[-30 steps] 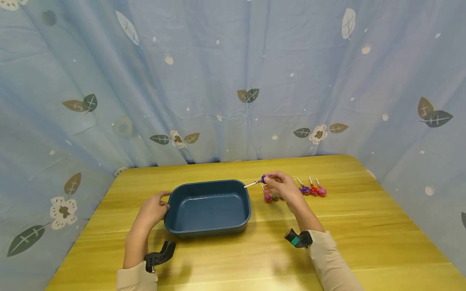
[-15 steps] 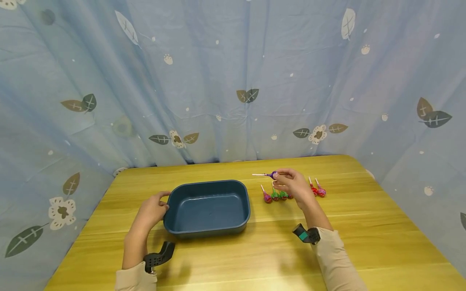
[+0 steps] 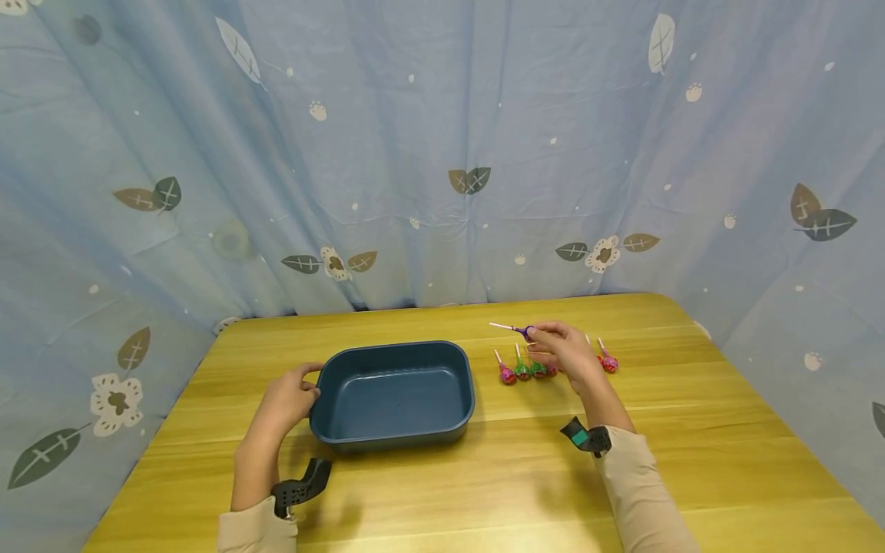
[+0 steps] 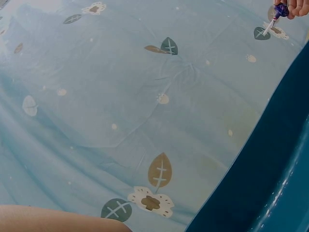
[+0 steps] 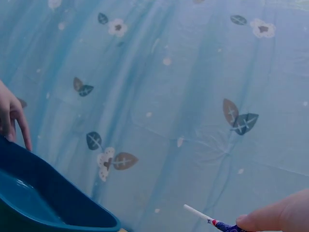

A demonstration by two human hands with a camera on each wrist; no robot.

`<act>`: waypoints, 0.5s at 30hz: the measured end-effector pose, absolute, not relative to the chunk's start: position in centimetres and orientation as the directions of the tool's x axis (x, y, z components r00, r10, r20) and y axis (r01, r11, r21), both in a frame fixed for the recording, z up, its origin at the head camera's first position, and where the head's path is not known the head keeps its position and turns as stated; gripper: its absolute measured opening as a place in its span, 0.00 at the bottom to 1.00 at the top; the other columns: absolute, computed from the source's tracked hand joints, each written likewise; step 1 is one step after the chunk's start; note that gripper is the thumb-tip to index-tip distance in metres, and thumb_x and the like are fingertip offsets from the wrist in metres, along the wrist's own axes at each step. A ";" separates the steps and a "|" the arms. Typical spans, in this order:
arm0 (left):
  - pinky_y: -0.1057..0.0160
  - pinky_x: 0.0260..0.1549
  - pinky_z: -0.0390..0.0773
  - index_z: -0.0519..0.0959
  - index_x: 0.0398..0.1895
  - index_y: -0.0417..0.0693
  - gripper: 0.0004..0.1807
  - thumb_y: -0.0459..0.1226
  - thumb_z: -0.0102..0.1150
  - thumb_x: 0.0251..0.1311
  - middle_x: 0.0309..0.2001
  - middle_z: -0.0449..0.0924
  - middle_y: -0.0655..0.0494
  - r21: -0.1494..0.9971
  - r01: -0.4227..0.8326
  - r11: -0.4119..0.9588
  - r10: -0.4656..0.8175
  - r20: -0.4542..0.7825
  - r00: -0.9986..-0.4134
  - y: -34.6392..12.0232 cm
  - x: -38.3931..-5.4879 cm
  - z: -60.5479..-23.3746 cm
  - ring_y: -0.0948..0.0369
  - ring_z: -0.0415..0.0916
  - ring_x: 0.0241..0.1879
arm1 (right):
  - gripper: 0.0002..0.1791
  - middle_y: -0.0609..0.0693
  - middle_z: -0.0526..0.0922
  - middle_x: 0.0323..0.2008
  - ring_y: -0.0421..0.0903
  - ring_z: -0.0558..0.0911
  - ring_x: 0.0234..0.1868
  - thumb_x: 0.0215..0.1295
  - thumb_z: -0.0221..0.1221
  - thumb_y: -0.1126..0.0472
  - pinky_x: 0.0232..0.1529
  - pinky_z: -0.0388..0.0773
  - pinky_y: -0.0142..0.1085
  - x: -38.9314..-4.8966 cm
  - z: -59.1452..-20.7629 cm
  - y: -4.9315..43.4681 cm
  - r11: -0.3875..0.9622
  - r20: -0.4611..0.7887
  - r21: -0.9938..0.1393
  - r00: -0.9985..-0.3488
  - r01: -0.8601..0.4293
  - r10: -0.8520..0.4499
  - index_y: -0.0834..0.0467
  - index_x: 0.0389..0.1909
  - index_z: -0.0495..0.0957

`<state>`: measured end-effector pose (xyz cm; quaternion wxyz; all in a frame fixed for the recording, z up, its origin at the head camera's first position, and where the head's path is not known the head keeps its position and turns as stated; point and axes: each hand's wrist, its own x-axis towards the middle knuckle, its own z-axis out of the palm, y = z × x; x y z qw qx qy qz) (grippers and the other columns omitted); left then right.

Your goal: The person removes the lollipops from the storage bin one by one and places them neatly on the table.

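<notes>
My right hand (image 3: 565, 355) pinches a purple-wrapped lollipop (image 3: 528, 333) by its candy end above the table, its white stick pointing left. The same lollipop (image 4: 281, 10) appears at the top right of the left wrist view, and its white stick (image 5: 197, 211) low in the right wrist view. Below and left of that hand lie a pink lollipop (image 3: 508, 376), green lollipops (image 3: 522, 372) and a partly covered one. Another pink lollipop (image 3: 610, 364) lies to its right, beside a mostly hidden red one. My left hand (image 3: 289, 398) holds the left rim of a dark blue plastic tub (image 3: 391, 442).
The wooden table (image 3: 442, 499) extends around the tub on all sides. Behind it hangs a light blue curtain (image 3: 387, 153) with leaf and flower prints. A black wrist camera (image 3: 303, 487) sits on the left wrist, another camera (image 3: 586, 438) on the right.
My right hand has moved right, away from the tub's right rim, carrying the purple lollipop. The lollipops at the left of the row have come into view. The left hand stays at the rim.
</notes>
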<state>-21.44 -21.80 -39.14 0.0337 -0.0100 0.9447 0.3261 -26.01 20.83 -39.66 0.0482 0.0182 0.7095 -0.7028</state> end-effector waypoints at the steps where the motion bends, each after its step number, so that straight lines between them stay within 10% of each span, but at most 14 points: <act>1: 0.55 0.29 0.78 0.66 0.65 0.32 0.25 0.26 0.48 0.63 0.41 0.80 0.35 0.616 -0.040 0.787 0.004 -0.069 -0.998 -21.8 -21.4 -39.1 0.55 0.79 0.28 | 0.26 0.58 0.75 0.46 0.50 0.81 0.45 0.71 0.55 0.57 0.54 0.73 0.46 -26.1 -39.7 21.0 0.013 -0.099 -0.995 -0.994 0.098 -0.038 0.71 0.61 0.64; 6: 0.55 0.29 0.78 0.66 0.65 0.31 0.25 0.26 0.48 0.63 0.42 0.80 0.35 0.623 -0.044 0.781 0.003 -0.074 -0.997 -21.8 -21.5 -39.2 0.55 0.79 0.29 | 0.29 0.60 0.75 0.48 0.58 0.78 0.53 0.70 0.56 0.55 0.55 0.71 0.47 -26.3 -40.0 22.1 -0.006 -0.106 -0.994 -0.994 0.106 -0.026 0.71 0.62 0.64; 15: 0.55 0.30 0.79 0.66 0.65 0.32 0.25 0.26 0.48 0.64 0.42 0.80 0.34 0.632 -0.052 0.773 -0.003 -0.079 -0.997 -21.9 -21.6 -39.4 0.54 0.80 0.30 | 0.32 0.54 0.79 0.43 0.42 0.82 0.39 0.72 0.53 0.54 0.53 0.73 0.41 -26.7 -40.9 25.1 -0.067 -0.127 -0.990 -0.992 0.127 0.005 0.73 0.65 0.58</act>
